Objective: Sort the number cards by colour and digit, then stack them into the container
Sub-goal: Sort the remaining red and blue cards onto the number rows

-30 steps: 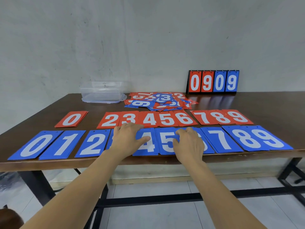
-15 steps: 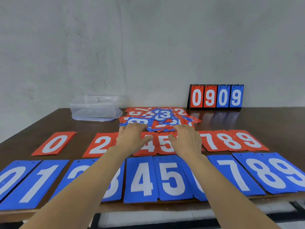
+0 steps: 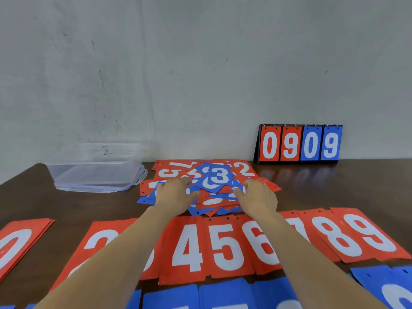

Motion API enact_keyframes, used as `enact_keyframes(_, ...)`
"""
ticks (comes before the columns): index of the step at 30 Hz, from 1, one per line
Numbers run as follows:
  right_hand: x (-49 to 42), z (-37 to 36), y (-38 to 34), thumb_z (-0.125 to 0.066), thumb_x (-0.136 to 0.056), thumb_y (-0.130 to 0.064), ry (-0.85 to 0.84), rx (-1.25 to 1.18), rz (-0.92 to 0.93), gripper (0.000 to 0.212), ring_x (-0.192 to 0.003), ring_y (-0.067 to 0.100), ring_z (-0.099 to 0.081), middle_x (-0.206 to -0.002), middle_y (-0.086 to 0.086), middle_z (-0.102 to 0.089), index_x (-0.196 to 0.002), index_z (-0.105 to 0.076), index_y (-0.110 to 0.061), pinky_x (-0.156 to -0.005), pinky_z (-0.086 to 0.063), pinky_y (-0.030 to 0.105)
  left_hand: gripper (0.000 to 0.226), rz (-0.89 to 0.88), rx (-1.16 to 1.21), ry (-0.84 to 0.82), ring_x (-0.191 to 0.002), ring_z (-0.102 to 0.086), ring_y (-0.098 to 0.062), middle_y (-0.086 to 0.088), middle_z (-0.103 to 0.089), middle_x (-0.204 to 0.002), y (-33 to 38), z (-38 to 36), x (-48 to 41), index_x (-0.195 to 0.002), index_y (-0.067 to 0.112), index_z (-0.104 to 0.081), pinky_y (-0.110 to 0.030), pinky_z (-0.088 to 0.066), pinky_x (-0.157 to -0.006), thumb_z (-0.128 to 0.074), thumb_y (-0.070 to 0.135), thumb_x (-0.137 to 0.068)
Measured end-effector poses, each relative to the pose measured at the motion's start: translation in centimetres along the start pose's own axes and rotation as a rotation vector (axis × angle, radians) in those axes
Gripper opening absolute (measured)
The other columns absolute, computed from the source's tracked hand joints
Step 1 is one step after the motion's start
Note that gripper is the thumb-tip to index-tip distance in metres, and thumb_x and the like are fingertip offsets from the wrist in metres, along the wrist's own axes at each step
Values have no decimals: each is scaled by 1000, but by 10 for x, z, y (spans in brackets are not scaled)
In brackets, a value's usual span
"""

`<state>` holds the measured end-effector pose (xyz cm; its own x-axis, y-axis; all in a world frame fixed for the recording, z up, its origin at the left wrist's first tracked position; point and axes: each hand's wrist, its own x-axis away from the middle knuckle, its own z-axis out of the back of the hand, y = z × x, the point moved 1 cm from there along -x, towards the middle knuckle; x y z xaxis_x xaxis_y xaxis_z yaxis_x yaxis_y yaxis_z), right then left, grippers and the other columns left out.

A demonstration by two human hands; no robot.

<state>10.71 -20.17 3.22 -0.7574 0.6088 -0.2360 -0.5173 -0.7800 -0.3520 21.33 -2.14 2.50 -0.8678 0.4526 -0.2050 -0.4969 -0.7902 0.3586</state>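
Unsorted pile (image 3: 207, 197) sits back-centre on the surface (image 3: 334, 186), red and blue mixed, blue 3 (image 3: 219, 175) on top. Left grip (image 3: 176, 195) and right grip (image 3: 256, 197) flank it, one per side, fingers relaxed and resting on the cards. No card visibly pinched, so both read as holding nothing. Likely intent: bracket the heap to fan it or pull the next card.

Red row (image 3: 223, 246) runs mid-surface in digit order, blue row (image 3: 223, 295) along the front edge, so each pick has a slot close by. The gap between red 0 and 2 is probably reserved for the 1s.

Container (image 3: 93, 170) waits back-left, just beside the pile, no cards in it. Sorting step; stacking not started. Scoreboard (image 3: 298, 143) stands back-right, clear of the work.
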Motion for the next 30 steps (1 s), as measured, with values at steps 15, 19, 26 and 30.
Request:
enact_keyframes(15,-96,-70,-30,-58,-78,-71,-172,-13,-92,104,-141,32,-24,-153,12,-27,-151,-16,-11,-113,-21,47,88,160,-175,-79,-126,-46,-20,2,-54,-134,24,-52,-75,-137,25,-46,-41,-31,-105,-54,81,-70)
enact_keyframes(19,-105,-67,-20,-66,-81,-55,-159,-125,-159,92,-140,30,-26,-150,10,-32,-148,-21,-13,-112,-23,47,81,195,-150,-143,-128,-43,-22,3,-53,-134,27,-48,-79,-135,28,-49,-42,-30,-106,-59,77,-71)
enact_keyframes(26,-107,-48,21,-58,-93,-22,8,-162,-229,26,-110,21,-53,-117,1,-62,-118,-54,-20,-98,-30,36,83,264,-21,-236,-137,-32,-27,-2,-42,-145,26,-43,-85,-142,28,-41,-47,-25,-113,-69,64,-73)
enact_keyframes(30,-101,-39,37,-59,-93,-22,48,-341,-251,18,-106,21,-59,-115,2,-64,-110,-58,-18,-95,-39,36,70,272,90,-173,-130,-42,-23,1,-50,-133,32,-42,-83,-136,26,-42,-42,-24,-109,-73,49,-78)
